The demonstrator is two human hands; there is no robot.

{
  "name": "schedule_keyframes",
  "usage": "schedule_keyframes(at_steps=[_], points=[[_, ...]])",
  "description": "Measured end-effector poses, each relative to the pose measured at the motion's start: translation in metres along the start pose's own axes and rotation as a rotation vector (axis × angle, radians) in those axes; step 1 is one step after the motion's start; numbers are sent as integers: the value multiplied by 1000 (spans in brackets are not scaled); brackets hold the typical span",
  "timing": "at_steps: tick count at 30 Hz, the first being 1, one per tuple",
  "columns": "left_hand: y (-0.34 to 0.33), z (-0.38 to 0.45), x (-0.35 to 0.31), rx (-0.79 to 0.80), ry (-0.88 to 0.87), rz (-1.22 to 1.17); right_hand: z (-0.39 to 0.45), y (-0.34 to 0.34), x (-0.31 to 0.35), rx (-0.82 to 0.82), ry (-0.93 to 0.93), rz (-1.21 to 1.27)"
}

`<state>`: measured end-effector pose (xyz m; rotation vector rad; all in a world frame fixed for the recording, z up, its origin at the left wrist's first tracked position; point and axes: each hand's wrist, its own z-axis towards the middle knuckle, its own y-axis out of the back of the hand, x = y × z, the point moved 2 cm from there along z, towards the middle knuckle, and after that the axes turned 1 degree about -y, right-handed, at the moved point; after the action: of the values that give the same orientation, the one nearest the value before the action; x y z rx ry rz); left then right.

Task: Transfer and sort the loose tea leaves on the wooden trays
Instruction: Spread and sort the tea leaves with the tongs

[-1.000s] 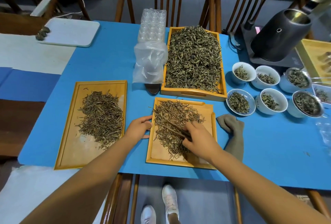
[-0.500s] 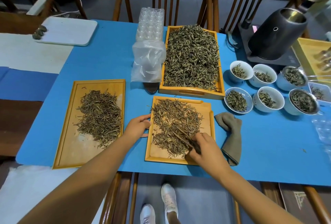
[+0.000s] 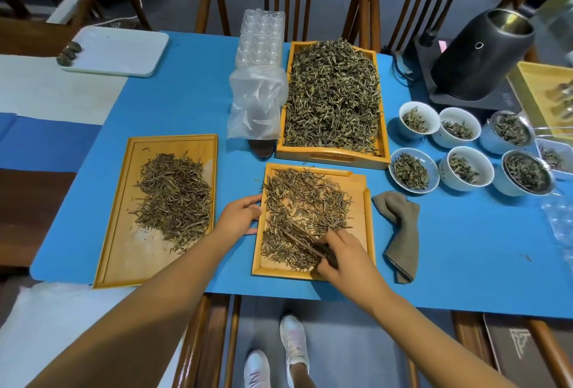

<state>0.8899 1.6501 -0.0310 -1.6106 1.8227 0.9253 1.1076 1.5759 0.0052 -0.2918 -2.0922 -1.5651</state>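
- Head view: right hand (image 3: 344, 256) grips dark tongs (image 3: 305, 240) lower centre, tips in the tea (image 3: 305, 201) on the middle tray (image 3: 361, 217).
- Left hand (image 3: 240, 217), fingers relaxed, rests on that tray's left rim.

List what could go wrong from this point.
1. The right hand drags dark wooden tweezers through the loose tea leaves; strays could spill over the small wooden tray's low rim onto the blue mat.
2. The left hand only steadies the edge; the tray may slide.
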Motion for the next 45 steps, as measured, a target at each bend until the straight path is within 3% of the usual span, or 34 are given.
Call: schedule_keyframes(at_steps=[11,15,25,33,45], points=[[0,0,0,-11,0,30,-23,-9,6,53,87,-39],[-1,0,0,-10,-1,34,-33,1,-5,-2,46,-6],[-1,0,1,-6,10,12,-56,11,-28,65,-73,-11],[-2,0,1,-15,14,-2,-42,25,-37,-121,-180,70],[-3,2,3,-21,14,-1,-66,19,-57,-28,-235,28]])
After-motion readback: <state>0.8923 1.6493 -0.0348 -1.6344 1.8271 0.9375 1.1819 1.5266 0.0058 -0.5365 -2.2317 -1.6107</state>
